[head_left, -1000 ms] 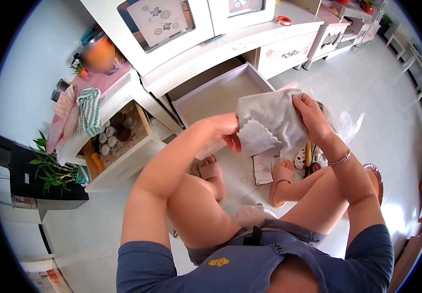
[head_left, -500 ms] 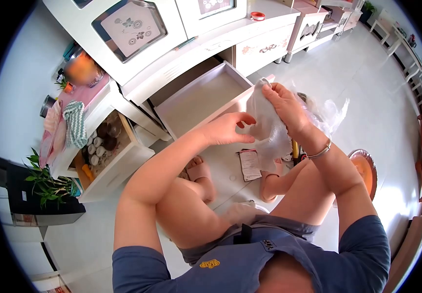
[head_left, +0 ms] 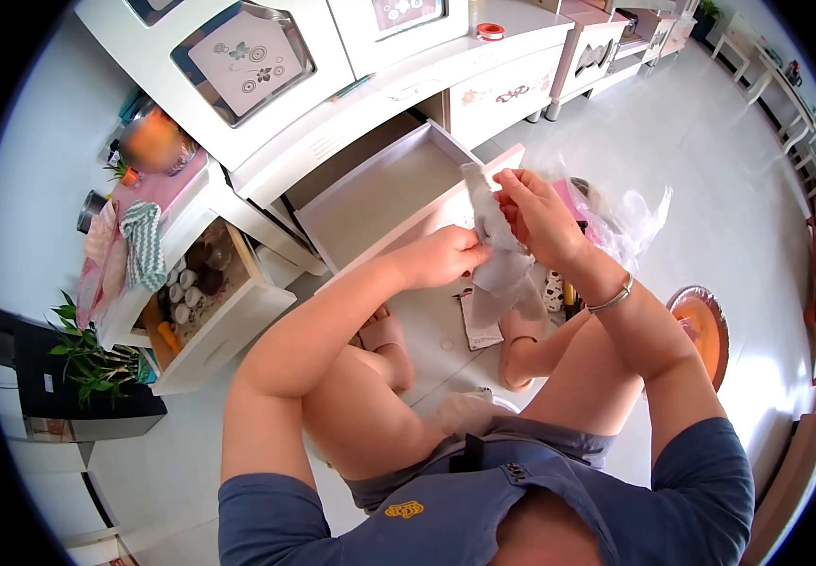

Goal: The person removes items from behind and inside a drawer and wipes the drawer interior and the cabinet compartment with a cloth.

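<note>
A thin, translucent whitish plastic bag (head_left: 502,272) hangs bunched lengthwise between my hands, above the floor between my feet. My left hand (head_left: 444,257) pinches its left side with thumb and fingers. Higher up on the right, my right hand (head_left: 538,212) has its fingertips closed on the bag's upper part. Behind the bag, an open white drawer (head_left: 380,193) shows a bare bottom, with its pink front panel (head_left: 417,231) facing me. A printed paper card (head_left: 481,325) lies on the floor below, partly covered by the bag.
More clear plastic bags (head_left: 630,222) lie beyond my right wrist. An orange round basin (head_left: 700,325) stands at my right. On the left, another open drawer (head_left: 224,325) holds white-capped jars, near a leafy plant (head_left: 92,349). A red tape roll (head_left: 490,32) sits on the cabinet ledge.
My left hand has gone from open fingers beside the bag to pinching it. The bag has been gathered narrower and shifted slightly left, and my right hand has lowered a little.
</note>
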A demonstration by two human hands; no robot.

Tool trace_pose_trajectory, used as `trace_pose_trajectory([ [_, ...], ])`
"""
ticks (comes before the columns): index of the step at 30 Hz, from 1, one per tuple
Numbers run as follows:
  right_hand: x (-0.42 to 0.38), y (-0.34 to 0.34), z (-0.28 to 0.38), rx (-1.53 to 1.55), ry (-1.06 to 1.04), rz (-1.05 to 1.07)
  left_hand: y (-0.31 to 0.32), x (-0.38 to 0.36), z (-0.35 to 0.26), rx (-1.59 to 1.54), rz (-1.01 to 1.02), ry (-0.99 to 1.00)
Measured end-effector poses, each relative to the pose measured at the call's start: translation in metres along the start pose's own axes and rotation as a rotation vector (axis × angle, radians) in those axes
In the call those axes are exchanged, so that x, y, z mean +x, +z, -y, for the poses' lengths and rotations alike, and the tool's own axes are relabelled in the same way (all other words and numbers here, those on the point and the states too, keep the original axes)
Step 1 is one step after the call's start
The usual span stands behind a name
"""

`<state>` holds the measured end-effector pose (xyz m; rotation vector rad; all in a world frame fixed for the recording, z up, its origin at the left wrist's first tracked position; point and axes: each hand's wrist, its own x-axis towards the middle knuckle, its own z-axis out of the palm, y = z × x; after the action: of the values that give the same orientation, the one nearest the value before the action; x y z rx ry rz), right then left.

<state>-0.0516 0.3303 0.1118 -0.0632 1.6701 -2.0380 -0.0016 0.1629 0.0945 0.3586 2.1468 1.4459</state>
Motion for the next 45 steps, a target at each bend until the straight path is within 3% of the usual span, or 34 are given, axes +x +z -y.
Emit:
trace_pose_trajectory([
  [1,0.000,-0.004,0.001,0.002,-0.001,0.001,-0.001,-0.001,0.002,-0.170,-0.001,-0.051],
  [3,-0.003,-0.012,0.001,-0.325,0.010,0.114,-0.008,-0.004,0.004,-0.328,-0.017,-0.052],
  [8,-0.008,-0.015,-0.005,-0.309,0.165,0.344,-0.027,-0.011,0.008,-0.728,-0.132,-0.102],
  [11,-0.002,-0.015,-0.022,-0.357,0.085,0.439,-0.033,-0.011,0.013,-0.841,-0.158,-0.101],
  [15,-0.002,-0.005,-0.027,-0.609,-0.136,0.404,-0.037,-0.013,0.016,-0.878,-0.125,-0.057],
  [17,-0.001,-0.003,-0.031,-0.594,-0.133,0.354,-0.036,-0.015,0.012,-0.951,-0.106,-0.058],
  [19,0.005,-0.005,-0.041,-0.935,-0.456,0.336,-0.036,-0.016,0.008,-1.023,-0.087,-0.058],
  [20,0.006,-0.006,-0.043,-0.935,-0.455,0.337,-0.035,-0.015,0.007,-1.094,-0.049,-0.019],
  [22,0.002,-0.001,-0.042,-0.997,-0.693,0.329,-0.031,-0.013,0.007,-1.166,-0.013,0.018],
  [24,-0.001,0.002,-0.042,-1.060,-0.698,0.281,-0.027,-0.011,0.008,-0.916,-0.165,-0.005],
  [27,-0.003,0.010,-0.040,-1.130,-0.624,0.202,-0.026,-0.005,0.018,-0.866,-0.238,-0.120],
  [31,0.000,0.011,-0.047,-1.163,-0.513,0.119,-0.030,-0.010,0.019,-0.931,-0.069,-0.095],
  [35,0.004,0.005,-0.048,-1.070,-0.459,0.171,-0.036,-0.014,0.028,-0.987,-0.023,-0.078],
  [37,0.004,0.003,-0.047,-0.790,-0.287,0.235,-0.038,-0.017,0.028,-0.984,-0.018,-0.075],
  [38,0.003,0.003,-0.047,-0.792,-0.289,0.234,-0.040,-0.019,0.027,-0.981,-0.024,-0.082],
  [40,0.003,0.000,-0.048,-0.412,-0.085,0.269,-0.044,-0.023,0.026,-0.979,-0.029,-0.079],
  [41,0.001,-0.001,-0.044,-0.419,-0.089,0.268,-0.048,-0.027,0.028,-0.943,-0.047,-0.086],
  [44,-0.012,0.003,-0.027,-0.024,0.050,0.052,-0.062,-0.034,0.048,-0.928,-0.117,-0.064],
  [45,-0.014,0.005,-0.026,-0.026,0.043,0.049,-0.065,-0.037,0.049,-0.950,-0.171,-0.039],
])
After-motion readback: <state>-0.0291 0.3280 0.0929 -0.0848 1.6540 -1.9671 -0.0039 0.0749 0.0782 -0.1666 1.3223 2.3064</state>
